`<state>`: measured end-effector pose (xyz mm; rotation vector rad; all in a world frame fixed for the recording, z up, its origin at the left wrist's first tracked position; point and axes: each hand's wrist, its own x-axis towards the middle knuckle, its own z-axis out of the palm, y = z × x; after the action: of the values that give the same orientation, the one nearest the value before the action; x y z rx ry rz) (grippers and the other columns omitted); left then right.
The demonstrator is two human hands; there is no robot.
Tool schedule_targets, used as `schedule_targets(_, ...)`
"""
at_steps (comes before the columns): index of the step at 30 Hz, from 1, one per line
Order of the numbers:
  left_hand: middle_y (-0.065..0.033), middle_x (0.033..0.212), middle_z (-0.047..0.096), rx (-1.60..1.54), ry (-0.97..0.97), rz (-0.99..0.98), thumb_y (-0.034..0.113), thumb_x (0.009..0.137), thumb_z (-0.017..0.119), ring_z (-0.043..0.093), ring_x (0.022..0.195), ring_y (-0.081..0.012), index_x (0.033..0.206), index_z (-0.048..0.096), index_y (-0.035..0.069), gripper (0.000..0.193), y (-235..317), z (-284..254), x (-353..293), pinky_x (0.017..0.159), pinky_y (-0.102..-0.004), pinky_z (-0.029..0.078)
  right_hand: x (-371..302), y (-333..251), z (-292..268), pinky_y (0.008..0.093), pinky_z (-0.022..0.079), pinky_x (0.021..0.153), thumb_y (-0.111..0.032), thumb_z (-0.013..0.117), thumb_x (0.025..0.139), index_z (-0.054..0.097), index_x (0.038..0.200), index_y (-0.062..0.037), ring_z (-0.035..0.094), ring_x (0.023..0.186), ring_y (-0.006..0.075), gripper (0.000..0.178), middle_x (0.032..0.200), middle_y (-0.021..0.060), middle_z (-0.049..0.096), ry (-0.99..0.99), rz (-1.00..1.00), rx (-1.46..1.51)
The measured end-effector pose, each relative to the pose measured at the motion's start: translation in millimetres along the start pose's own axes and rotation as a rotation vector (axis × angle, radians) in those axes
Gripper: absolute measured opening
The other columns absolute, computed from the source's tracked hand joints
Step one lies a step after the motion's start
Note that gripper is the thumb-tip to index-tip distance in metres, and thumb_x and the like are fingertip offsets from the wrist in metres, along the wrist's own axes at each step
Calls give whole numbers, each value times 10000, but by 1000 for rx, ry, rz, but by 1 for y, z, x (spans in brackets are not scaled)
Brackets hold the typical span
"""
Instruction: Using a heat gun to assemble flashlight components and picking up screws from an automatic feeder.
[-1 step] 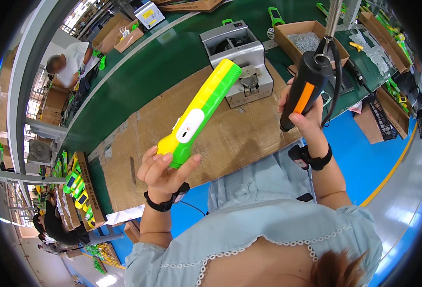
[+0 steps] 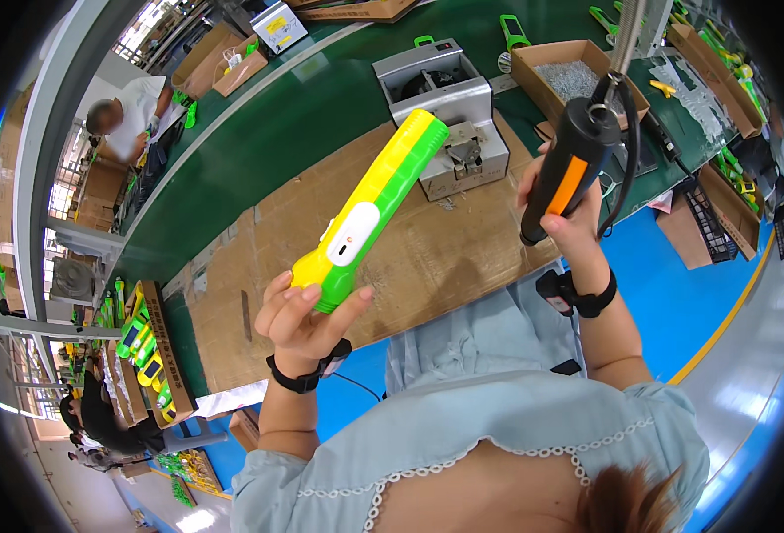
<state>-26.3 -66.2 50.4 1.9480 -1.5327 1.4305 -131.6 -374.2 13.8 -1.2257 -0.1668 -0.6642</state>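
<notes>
My left hand (image 2: pixel 299 318) is closed round the lower end of a yellow-and-green plastic handle (image 2: pixel 392 182), shaped like a flashlight. It is held tilted over the cardboard, its narrower ribbed end up and to the right. A white oval panel on its side has a small red dot and a dark slot. In my right hand (image 2: pixel 574 218) is a black electric screwdriver (image 2: pixel 580 142) with an orange stripe, hung from a metal spring. Its lower tip points down toward the cardboard sheet (image 2: pixel 321 231), apart from the handle. Beyond the handle stands a grey metal machine (image 2: pixel 450 107) with a small fixture in front.
A cardboard box of small screws (image 2: pixel 570 80) stands at the far right on the green table (image 2: pixel 259 169). At the left, a carton (image 2: pixel 157 355) holds several yellow-and-green parts. A black cable (image 2: pixel 627 164) loops beside the screwdriver. Another person (image 2: pixel 134 115) works at the far left.
</notes>
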Motion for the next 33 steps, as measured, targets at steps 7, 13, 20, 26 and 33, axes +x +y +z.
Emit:
schedule_targets(7, -31, 1075, 344, -59, 17, -4, 257, 627, 829, 363, 1053, -196, 945, 648, 387, 389, 0, -8, 1, 855, -289, 482, -14, -28, 35, 334, 445, 819, -210, 875, 547, 400, 1165, -25, 523, 977, 220, 801, 1099, 138, 483, 300, -652, -831)
schedule_targets(13, -25, 1057, 322, -235, 70, 56, 215, 612, 834, 354, 1037, -184, 1023, 578, 208, 484, 5, -12, 0, 885, -290, 475, -18, -44, 39, 341, 452, 792, -193, 870, 518, 516, 994, -52, 536, 912, 239, 610, 1016, 123, 504, 134, -658, -1022)
schedule_targets(20, -21, 1054, 318, -272, 59, 32, 231, 595, 841, 352, 1019, -166, 1061, 481, 79, 608, 3, -19, -6, 896, -298, 465, 2, -67, 77, 394, 429, 891, -171, 845, 565, 515, 966, -111, 489, 1061, 333, 523, 1264, 210, 305, -98, -736, -1071)
schedule_targets(26, -22, 1050, 324, -262, 84, -11, 240, 591, 845, 364, 1011, -168, 1064, 503, 92, 602, -2, -25, -8, 878, -303, 476, -1, -34, 74, 346, 426, 885, -152, 821, 648, 230, 1230, -32, 511, 1071, 255, 838, 1237, 224, 419, -85, -505, -562)
schedule_targets(33, -25, 1053, 331, -180, 49, 7, 230, 598, 839, 367, 1019, -178, 1006, 597, 195, 475, -5, -32, -14, 868, -313, 481, -8, -27, 71, 319, 398, 908, -346, 606, 849, 263, 1295, 36, 509, 1059, 201, 679, 1188, 156, 484, 86, -190, -223)
